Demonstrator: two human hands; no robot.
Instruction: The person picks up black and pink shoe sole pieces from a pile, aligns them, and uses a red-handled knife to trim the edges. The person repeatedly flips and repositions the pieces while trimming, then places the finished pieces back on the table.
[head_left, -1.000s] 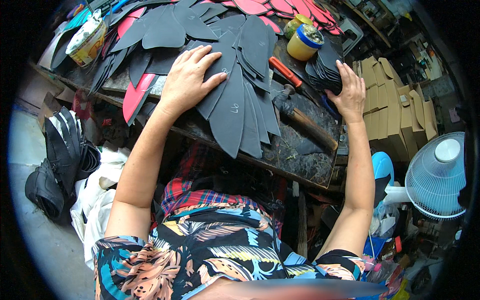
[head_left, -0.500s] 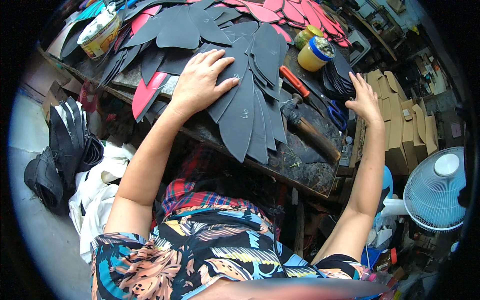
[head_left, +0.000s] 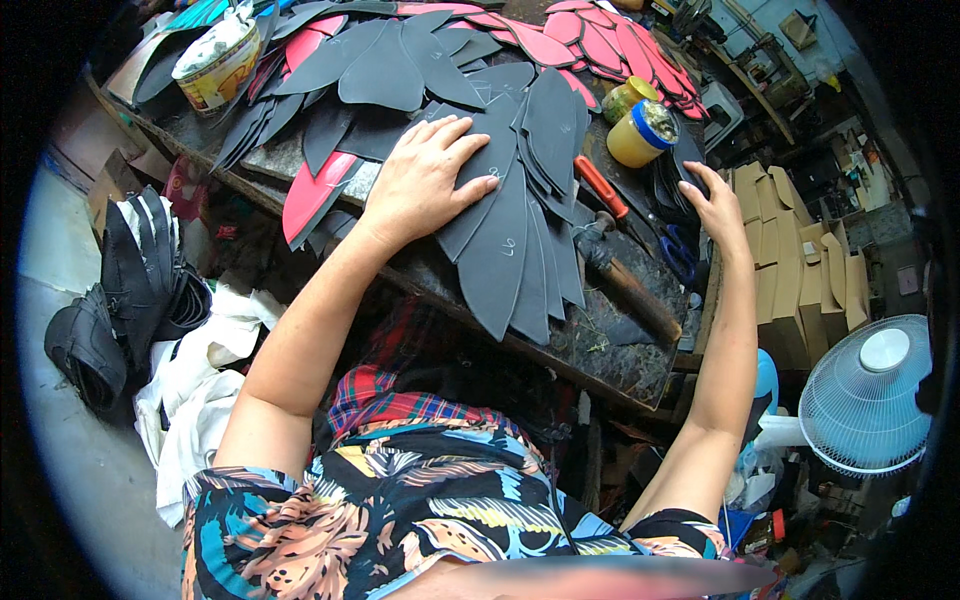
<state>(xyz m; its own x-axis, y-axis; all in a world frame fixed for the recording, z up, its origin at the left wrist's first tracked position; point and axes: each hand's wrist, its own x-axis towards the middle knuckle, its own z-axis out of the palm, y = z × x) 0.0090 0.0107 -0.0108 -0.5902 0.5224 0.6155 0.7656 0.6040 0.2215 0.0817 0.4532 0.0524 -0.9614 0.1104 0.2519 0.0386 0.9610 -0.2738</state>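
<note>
My left hand lies flat, fingers stretched out, on a fanned pile of black leaf-shaped sheet pieces with chalk-like marks. My right hand reaches to the table's right edge, its thumb and fingers apart, beside a stack of black pieces; whether the fingertips touch the stack I cannot tell. Between the hands are a red-handled tool, a hammer with a wooden handle and scissors with dark blue handles.
Behind the tools stand a blue-rimmed jar of yellowish stuff and a yellow-lidded jar. Pink pieces spread at the back. A tub sits far left. Cardboard boxes and a fan stand at right.
My right hand has moved slightly left, in toward the stack of black pieces, with its fingers bent a little more. My left hand stays on the pile. The whole view has shifted slightly.
</note>
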